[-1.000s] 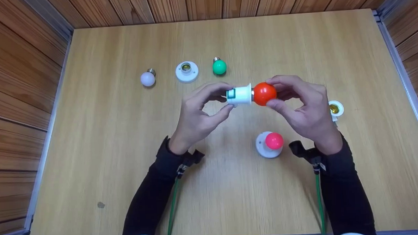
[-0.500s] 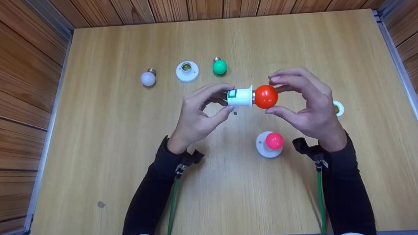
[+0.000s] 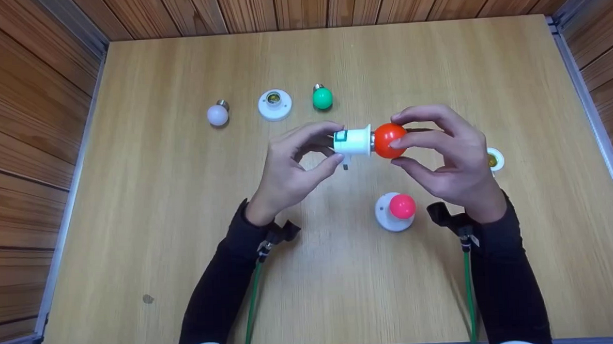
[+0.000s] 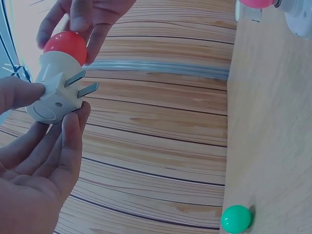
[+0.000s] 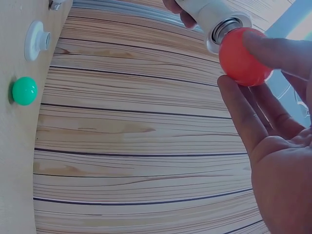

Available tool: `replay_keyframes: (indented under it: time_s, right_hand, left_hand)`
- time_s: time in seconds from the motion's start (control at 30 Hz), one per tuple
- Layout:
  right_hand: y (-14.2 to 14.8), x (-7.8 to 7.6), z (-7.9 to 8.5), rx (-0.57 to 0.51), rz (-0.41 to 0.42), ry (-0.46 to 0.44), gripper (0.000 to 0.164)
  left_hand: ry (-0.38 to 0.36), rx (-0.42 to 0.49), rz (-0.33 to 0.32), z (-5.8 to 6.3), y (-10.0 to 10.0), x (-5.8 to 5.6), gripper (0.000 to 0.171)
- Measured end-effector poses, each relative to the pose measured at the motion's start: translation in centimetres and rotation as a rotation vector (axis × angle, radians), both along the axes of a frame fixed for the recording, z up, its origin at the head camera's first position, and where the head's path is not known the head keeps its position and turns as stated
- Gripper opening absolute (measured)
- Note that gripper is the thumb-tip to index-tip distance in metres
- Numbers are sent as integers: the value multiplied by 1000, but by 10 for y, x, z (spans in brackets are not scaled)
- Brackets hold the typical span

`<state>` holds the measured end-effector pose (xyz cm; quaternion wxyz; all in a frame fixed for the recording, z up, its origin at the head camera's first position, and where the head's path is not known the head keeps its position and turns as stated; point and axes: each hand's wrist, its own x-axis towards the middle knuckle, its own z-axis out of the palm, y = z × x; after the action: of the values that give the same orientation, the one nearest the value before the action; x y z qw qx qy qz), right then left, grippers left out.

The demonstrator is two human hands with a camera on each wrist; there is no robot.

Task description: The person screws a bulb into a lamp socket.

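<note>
My left hand (image 3: 295, 159) pinches a white plug-in lamp socket (image 3: 353, 142) between thumb and fingers, held above the table. Two flat metal prongs (image 4: 87, 89) stick out of its side in the left wrist view. At the socket's mouth sits a red light bulb (image 3: 388, 140), its metal base partly inside. Thumb and fingers of my right hand (image 3: 453, 158) grip the bulb's round glass. Part of the silver screw base (image 5: 225, 29) shows between bulb and socket rim in the right wrist view. How deep the thread reaches inside is hidden.
On the table lie a white bulb (image 3: 217, 115) and a green bulb (image 3: 322, 98). Between them stands a round white lamp holder (image 3: 274, 105). A pink bulb (image 3: 402, 206) sits in another round holder (image 3: 386, 221). Another white socket (image 3: 497, 159) is partly behind my right hand.
My right fingers loosened from the red bulb half a second ago and now hold it again with a different finger placement. The left hand and socket have barely moved.
</note>
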<state>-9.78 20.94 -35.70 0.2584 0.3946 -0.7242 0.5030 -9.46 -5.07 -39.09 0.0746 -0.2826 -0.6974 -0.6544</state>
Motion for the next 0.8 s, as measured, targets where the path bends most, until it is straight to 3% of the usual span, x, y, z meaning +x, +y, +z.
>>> replay_keyframes:
  time_s: [0.23, 0.47, 0.6, 0.73, 0.8]
  right_hand:
    - [0, -1, 0, -1, -1, 6, 15]
    - [1, 0, 1, 4, -12, -13, 23]
    - [0, -1, 1, -6, -1, -8, 17]
    - [-1, -1, 0, -9, 1, -9, 31]
    - [-2, 0, 0, -12, 1, -12, 30]
  left_hand:
    - [26, -16, 11, 0, 1, 1, 40]
    - [66, -35, 27, -1, 1, 1, 40]
    - [90, -39, 34, 0, 1, 1, 39]
    - [77, -35, 29, 0, 0, 1, 40]
    - [49, -25, 19, 0, 0, 1, 40]
